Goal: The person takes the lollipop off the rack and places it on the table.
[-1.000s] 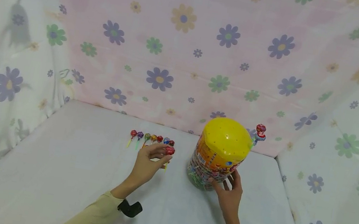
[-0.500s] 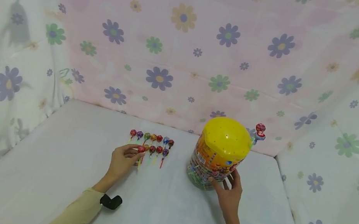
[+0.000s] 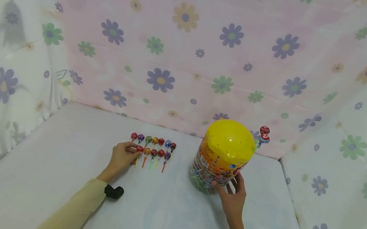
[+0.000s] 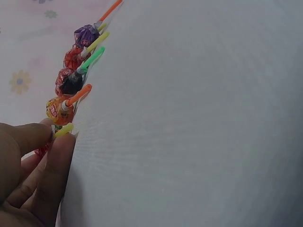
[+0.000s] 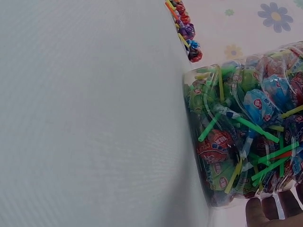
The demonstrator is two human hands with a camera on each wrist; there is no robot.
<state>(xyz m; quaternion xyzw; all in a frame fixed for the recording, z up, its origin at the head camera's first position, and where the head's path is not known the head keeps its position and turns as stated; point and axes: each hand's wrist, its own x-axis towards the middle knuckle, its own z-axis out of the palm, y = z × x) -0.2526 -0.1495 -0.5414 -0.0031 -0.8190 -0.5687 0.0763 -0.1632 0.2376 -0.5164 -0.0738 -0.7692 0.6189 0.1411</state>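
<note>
My left hand [image 3: 121, 157] pinches a red-wrapped lollipop [image 3: 140, 149] at the left end of the nearer of two rows on the white table. In the left wrist view its yellow stick [image 4: 64, 130] pokes out between thumb and fingers, which hide most of the candy. Beside it lie an orange lollipop [image 3: 146, 151] and several others. With thumb in front and fingers at its side, my right hand [image 3: 235, 204] holds a big clear jar [image 3: 206, 162] of lollipops, yellow-lidded and upright. Green and yellow sticks show through its wall [image 5: 246, 123] in the right wrist view.
The farther row of lollipops [image 3: 155, 140] runs behind the nearer one. A red-topped lollipop figure [image 3: 265, 130] sticks up at the jar's right rim. Flower-printed cloth [image 3: 193, 52] walls the table at the back and both sides.
Carrying the red lollipop, my left hand has moved left and down to the end of the nearer row, uncovering the lollipops there. My right hand stays on the jar.
</note>
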